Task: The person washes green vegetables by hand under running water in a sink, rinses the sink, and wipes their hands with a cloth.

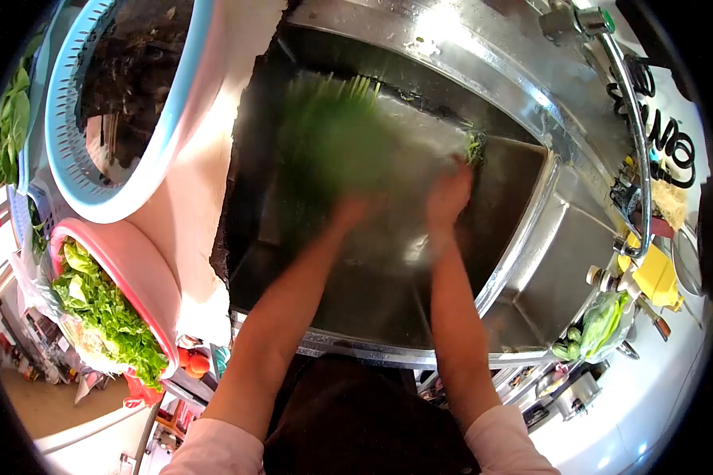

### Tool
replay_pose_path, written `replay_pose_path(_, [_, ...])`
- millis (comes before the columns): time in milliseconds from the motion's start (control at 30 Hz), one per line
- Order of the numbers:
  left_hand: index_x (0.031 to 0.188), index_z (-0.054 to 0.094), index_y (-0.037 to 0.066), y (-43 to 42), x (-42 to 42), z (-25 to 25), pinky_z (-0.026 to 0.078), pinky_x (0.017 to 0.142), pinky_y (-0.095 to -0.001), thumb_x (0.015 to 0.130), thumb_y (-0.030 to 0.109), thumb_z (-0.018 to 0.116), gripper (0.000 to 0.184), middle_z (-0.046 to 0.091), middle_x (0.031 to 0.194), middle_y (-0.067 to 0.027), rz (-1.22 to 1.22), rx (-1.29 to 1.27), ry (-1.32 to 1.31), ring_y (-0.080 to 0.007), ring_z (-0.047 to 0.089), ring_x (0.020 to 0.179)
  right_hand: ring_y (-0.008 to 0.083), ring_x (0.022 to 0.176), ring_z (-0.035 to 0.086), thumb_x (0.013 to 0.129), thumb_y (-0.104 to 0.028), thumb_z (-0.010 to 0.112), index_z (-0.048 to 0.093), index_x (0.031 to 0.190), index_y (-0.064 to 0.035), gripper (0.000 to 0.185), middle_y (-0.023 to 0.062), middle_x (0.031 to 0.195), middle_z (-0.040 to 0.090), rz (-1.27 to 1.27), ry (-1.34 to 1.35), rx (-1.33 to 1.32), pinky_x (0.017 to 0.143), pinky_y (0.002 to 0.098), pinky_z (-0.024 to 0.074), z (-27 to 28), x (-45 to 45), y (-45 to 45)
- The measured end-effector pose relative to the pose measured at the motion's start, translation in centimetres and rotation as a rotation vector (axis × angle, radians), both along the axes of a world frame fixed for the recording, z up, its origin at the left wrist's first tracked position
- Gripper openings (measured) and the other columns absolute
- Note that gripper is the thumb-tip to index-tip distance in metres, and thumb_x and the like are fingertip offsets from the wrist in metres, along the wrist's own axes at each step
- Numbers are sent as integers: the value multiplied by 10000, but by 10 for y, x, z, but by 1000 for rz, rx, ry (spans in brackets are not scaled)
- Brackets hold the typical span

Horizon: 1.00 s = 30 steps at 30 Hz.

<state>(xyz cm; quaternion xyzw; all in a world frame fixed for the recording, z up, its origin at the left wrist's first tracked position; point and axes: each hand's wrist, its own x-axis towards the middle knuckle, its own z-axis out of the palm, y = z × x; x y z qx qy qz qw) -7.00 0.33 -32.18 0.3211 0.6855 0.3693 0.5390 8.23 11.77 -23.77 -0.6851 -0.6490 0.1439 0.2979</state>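
The large, dark-walled stainless-steel sink (499, 186) carries the work, which looks partway along: the long-stemmed bundle of leafy greens (333, 134), a green blur, is inside toward the far left corner, so setting it down or out seems left to do. The left hand (352, 210) is at the bundle's near edge, too blurred to tell its grip. The right hand (450, 198) is below the small dark-green leafy clump (474, 148) near the far right corner; whether its fingers are apart or closed, I cannot tell.
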Motion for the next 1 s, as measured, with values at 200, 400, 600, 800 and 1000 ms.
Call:
replay_pose_path(200, [1139, 608, 22, 10, 1, 21, 498, 718, -321, 956, 318, 620, 348, 684, 916, -69, 72, 82, 301, -155, 616, 768, 244, 758, 643, 955, -282, 603, 655, 1083, -4, 310, 139, 917, 682, 80, 405, -539, 718, 389, 496, -14, -45, -15])
replay_pose_path(400, [1192, 583, 31, 1, -37, -34, 496, 723, -329, 952, 366, 619, 414, 674, 967, -74, 51, 69, 451, -161, 609, 827, 143, 659, 515, 996, -226, 558, 613, 1046, -29, 211, 40, 777, 578, 38, 661, -706, 617, 323, 445, -5, -46, 15])
replay_pose_path(600, [1314, 533, 48, 81, -52, 109, 504, 823, -439, 939, 270, 612, 443, 670, 1125, -185, 94, -316, 609, -334, 647, 977, 133, 761, 517, 941, -348, 639, 645, 1078, -35, 342, 35, 859, 610, 106, 883, -832, 675, 332, 438, -14, -87, 43])
replay_pose_path(800, [1108, 615, 89, 95, -83, 79, 471, 861, -532, 939, 280, 459, 298, 655, 1095, -158, -98, 2, 682, -368, 629, 999, 278, 811, 647, 912, -333, 631, 687, 910, 31, 368, 198, 877, 680, 62, 343, -685, 711, 421, 477, -18, -102, 78])
replay_pose_path(1000, [1114, 566, 104, 58, -123, -21, 443, 959, -498, 955, 332, 492, 288, 573, 1194, -108, 405, 317, 610, -323, 544, 1098, 409, 1082, 607, 861, -528, 653, 626, 1148, 61, 656, 281, 1148, 640, 138, 423, -666, 907, 479, 457, -76, -137, 90])
